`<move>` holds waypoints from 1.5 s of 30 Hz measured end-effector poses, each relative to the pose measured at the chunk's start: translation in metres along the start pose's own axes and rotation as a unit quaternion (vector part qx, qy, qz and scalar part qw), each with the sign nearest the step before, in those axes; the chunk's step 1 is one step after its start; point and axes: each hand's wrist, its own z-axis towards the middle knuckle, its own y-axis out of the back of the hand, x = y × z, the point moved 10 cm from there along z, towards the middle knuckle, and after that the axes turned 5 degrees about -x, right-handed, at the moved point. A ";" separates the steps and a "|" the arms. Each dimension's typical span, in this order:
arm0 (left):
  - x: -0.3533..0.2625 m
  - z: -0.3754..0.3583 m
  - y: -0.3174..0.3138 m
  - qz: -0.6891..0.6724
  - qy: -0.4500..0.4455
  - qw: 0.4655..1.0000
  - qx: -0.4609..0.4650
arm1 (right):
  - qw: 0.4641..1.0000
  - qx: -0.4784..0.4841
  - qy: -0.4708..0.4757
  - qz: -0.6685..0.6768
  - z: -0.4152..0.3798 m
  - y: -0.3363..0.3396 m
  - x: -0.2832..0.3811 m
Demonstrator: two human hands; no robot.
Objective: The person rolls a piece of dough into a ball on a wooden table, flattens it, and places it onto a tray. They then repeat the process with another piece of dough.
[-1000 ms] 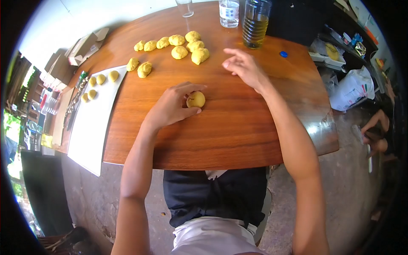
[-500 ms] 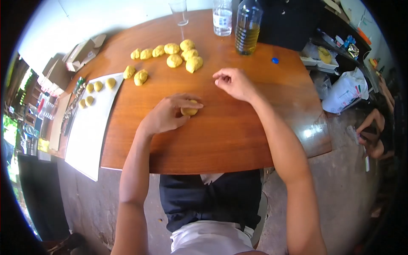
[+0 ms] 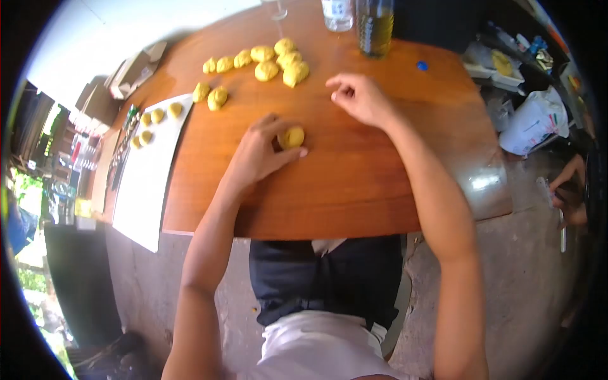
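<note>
Small round yellow dough ball [image 3: 292, 137], smooth and slightly flattened, on the wooden surface [image 3: 354, 171] near its middle, left hand [image 3: 261, 154] cupping it with fingers gripping its sides, right hand [image 3: 358, 98] loosely curled and empty just beyond, ball's near side hidden by thumb, bottle tops cut off.

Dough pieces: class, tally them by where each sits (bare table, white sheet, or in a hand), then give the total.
Dough pieces on the bare table: 10
Dough pieces on the white sheet: 5
Dough ball in the left hand: 1
Total: 16
</note>
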 end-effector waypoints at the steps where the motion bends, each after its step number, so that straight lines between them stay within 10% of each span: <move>1: -0.014 0.000 0.005 0.083 -0.034 0.996 -0.017 | 1.000 -0.008 0.016 0.014 -0.003 -0.003 0.000; 10: -0.018 -0.013 0.011 0.006 -0.087 0.996 -0.036 | 0.999 -0.002 -0.039 -0.034 -0.002 0.003 0.008; 19: -0.005 -0.022 -0.005 0.102 0.058 0.993 -0.028 | 0.999 0.001 -0.028 -0.043 -0.002 0.000 0.009; 25: -0.032 -0.052 -0.005 -0.158 -0.048 0.984 -0.060 | 0.997 0.003 -0.001 -0.083 -0.001 0.002 0.014; 29: 0.001 -0.050 -0.010 -0.140 0.100 0.984 -0.037 | 0.997 0.012 0.001 -0.077 -0.001 -0.002 0.015; 39: -0.025 -0.021 -0.019 0.020 -0.024 0.999 0.032 | 0.997 0.020 -0.004 -0.079 -0.004 0.001 0.017; 45: -0.003 -0.024 -0.021 -0.224 -0.011 0.971 0.081 | 0.996 0.021 -0.010 -0.083 -0.007 0.003 0.019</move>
